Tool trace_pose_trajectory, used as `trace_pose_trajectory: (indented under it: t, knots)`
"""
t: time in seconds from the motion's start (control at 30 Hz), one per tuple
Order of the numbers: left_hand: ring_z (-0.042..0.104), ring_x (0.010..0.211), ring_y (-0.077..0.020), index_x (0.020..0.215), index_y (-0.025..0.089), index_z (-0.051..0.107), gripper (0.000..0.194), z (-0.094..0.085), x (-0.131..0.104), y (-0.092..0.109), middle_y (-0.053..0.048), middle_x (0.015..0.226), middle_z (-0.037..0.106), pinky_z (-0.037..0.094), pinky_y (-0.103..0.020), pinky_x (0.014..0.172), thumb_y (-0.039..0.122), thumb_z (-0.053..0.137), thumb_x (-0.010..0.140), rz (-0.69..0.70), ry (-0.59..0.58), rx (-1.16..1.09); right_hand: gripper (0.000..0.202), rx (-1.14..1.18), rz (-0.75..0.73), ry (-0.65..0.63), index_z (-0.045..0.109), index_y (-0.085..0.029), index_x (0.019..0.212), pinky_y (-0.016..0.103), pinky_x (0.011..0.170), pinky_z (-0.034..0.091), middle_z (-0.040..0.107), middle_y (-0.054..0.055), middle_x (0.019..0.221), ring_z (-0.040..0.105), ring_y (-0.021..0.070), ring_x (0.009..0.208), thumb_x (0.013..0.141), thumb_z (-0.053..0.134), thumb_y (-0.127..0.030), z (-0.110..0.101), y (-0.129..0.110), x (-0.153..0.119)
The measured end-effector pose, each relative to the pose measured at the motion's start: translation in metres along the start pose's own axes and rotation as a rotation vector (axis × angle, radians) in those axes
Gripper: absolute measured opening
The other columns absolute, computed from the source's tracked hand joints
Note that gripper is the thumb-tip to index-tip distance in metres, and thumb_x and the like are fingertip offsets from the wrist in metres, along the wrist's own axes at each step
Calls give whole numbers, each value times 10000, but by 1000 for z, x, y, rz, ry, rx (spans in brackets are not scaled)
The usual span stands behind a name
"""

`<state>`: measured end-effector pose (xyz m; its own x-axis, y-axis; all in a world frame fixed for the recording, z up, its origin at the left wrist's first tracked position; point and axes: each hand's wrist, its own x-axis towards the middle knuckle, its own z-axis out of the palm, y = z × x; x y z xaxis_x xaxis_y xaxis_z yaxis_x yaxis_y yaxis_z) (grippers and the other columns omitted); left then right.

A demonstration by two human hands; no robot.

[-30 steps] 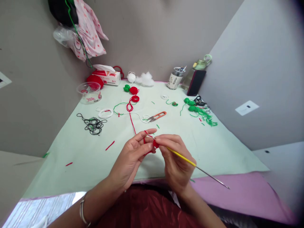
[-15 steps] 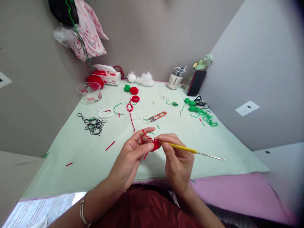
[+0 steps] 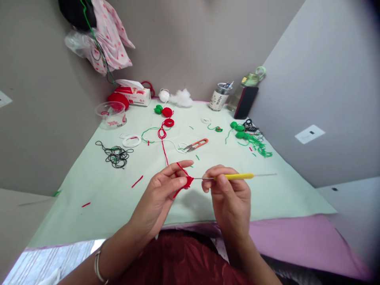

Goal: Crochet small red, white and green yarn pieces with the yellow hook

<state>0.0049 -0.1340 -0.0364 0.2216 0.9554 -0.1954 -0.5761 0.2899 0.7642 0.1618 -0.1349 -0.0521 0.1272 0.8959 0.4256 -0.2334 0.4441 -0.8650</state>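
Observation:
Between thumb and fingers, my left hand pinches a small red crochet piece. Red yarn runs over its raised index finger and back to a loose red coil on the table. My right hand grips the yellow handle of a crochet hook, held nearly level. The hook's thin metal tip reaches left to the edge of the red piece; whether it passes through a stitch is too small to tell. A short red tail hangs below the piece.
Orange thread snips lie beyond my hands. Black cord and white yarn are on the left, green yarn pieces on the right. A plastic tub, tissue box, pen cup and phone stand at the back.
My right hand has moved right, away from my left hand, and the hook has turned closer to level with more of its metal shaft showing. The red piece has shifted slightly left.

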Motion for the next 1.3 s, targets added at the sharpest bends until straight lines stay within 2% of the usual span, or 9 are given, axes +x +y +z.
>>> trace_pose_trajectory:
  t: [0.13, 0.23, 0.33, 0.47, 0.57, 0.7, 0.97, 1.17, 1.3]
  knots:
    - [621, 893, -123, 1289, 314, 779, 486, 4, -4, -11, 26, 876, 697, 492, -219, 885, 203, 880, 827, 139, 44, 85, 234, -422, -269, -63, 808, -299, 1092, 315, 719, 593, 746, 39, 958, 712, 173, 828, 1012, 646, -151, 4, 9, -8]
    - [638, 920, -140, 1303, 280, 777, 484, 4, -3, -13, -4, 925, 726, 508, -243, 887, 239, 876, 831, 11, 11, 6, 325, -666, -519, -43, 795, -313, 1179, 337, 755, 607, 752, 68, 1073, 724, 203, 935, 984, 657, -93, 3, 15, -12]
    - [610, 810, -120, 1216, 194, 824, 403, 1, 1, -5, -21, 878, 699, 522, -239, 829, 256, 860, 819, -141, -37, -89, 225, -472, -336, 26, 790, -267, 1090, 328, 706, 582, 729, 46, 920, 693, 183, 817, 1012, 624, -137, -1, 10, -7]
    - [585, 756, -95, 1233, 219, 816, 394, 0, 2, -4, 18, 811, 654, 503, -205, 794, 220, 835, 839, -22, 9, 1, 201, -168, -57, 34, 762, -231, 959, 298, 613, 543, 666, 12, 787, 619, 143, 645, 1049, 582, -240, 1, 1, 0]
    - [620, 848, -110, 1363, 298, 736, 525, 2, 0, -14, 36, 863, 680, 500, -223, 878, 186, 837, 859, 130, 57, 104, 193, -390, -195, -28, 795, -263, 1037, 328, 736, 581, 735, 39, 911, 693, 177, 833, 1011, 637, -156, 6, 6, -6]
    - [645, 931, -148, 1414, 278, 695, 592, 4, -2, -19, 2, 949, 721, 499, -266, 891, 226, 863, 848, 28, 18, 69, 374, -521, -418, -35, 799, -316, 1193, 361, 845, 601, 790, 70, 1144, 734, 200, 1016, 973, 657, -49, 7, 13, -12]
    - [613, 903, -152, 1233, 256, 809, 366, 4, -4, 3, 4, 860, 666, 453, -284, 946, 248, 812, 868, -57, -51, 35, 193, -4, 77, -58, 773, -236, 987, 302, 644, 588, 792, 38, 899, 682, 140, 646, 1055, 609, -313, -1, -2, 1]
    - [597, 856, -117, 1267, 304, 791, 389, 0, -5, -4, 33, 846, 663, 464, -224, 871, 228, 831, 887, 105, 8, 169, 273, -513, -335, -143, 733, -276, 1216, 365, 776, 620, 791, 63, 1035, 746, 204, 889, 1046, 561, -149, -4, 1, -15]
    - [628, 837, -121, 1270, 268, 789, 437, 3, -3, -6, 11, 863, 706, 494, -227, 831, 258, 882, 843, -13, -20, -1, 369, -778, -533, -161, 735, -334, 1294, 380, 802, 634, 763, 79, 1145, 742, 235, 1023, 1000, 637, -134, -5, 8, -19]
